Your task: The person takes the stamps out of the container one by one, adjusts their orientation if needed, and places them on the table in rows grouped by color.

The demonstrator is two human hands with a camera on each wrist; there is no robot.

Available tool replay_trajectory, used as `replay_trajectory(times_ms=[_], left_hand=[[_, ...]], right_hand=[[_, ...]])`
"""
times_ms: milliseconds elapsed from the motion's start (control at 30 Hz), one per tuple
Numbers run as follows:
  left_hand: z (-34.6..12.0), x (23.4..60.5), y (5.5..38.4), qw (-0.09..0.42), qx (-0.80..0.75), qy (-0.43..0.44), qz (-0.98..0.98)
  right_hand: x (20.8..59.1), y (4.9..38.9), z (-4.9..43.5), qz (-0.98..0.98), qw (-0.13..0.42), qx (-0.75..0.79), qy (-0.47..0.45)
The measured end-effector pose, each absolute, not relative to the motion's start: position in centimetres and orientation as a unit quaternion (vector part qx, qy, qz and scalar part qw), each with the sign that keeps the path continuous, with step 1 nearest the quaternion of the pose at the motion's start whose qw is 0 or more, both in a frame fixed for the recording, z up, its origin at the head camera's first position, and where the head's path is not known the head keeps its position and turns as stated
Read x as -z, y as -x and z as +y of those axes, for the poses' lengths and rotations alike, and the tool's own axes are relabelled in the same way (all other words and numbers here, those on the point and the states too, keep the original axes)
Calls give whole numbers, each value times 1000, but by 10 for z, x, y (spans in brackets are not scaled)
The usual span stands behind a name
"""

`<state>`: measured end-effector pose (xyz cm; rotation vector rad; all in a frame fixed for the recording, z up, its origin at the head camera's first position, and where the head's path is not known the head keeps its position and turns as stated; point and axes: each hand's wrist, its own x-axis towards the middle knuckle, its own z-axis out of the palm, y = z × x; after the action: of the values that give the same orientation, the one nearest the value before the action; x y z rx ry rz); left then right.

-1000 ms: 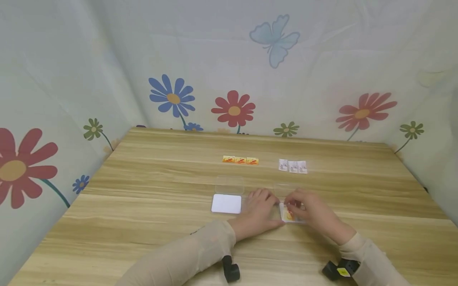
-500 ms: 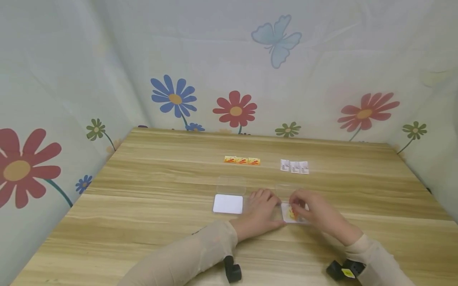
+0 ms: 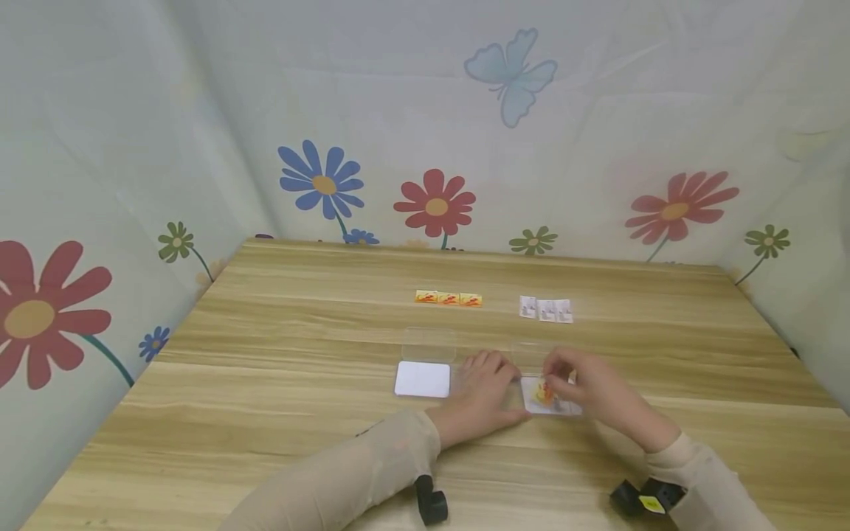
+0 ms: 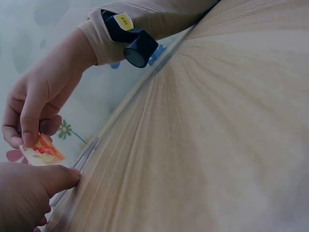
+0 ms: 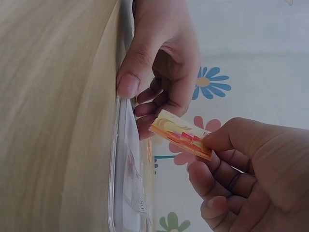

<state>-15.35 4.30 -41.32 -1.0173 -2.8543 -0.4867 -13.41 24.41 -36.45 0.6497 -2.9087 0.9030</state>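
Observation:
My right hand (image 3: 594, 391) pinches an orange-and-yellow postage stamp (image 5: 181, 135) between thumb and fingertips. The stamp is tilted above a flat clear plastic case (image 3: 531, 408) whose base is white inside. A pale stamp (image 5: 136, 198) with grey print lies in that case, partly under the right hand in the head view. My left hand (image 3: 481, 398) rests at the case's left side, its thumb on the near corner and its fingertips by the far corner. The case's transparent lid (image 3: 527, 355) lies folded back behind it.
Left of my left hand lies a second white-lined case (image 3: 422, 379), its clear lid (image 3: 429, 344) folded back. Farther away are a row of orange stamps (image 3: 448, 299) and a row of pale stamps (image 3: 546, 310). A floral curtain (image 3: 372, 88) hangs behind the wooden table (image 3: 265, 324).
My right hand has shifted slightly to the right over the case, with more of the orange stamp and the case now showing. The left hand stays in place.

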Motion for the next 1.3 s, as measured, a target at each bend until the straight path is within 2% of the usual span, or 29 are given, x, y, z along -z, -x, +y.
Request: replay_trajectory(times_ms=[467,700,1300], left_hand=[[43,414,154,23,164,326,-931],[43,414,154,21,164,327,-931],[43,415,155,25,161,329,-930]], right_hand=[[360,137,249,-929,9,-320,-185],[359,138,251,-924,25,-339,-176],[358,138,255,-919,9,-360,-157]])
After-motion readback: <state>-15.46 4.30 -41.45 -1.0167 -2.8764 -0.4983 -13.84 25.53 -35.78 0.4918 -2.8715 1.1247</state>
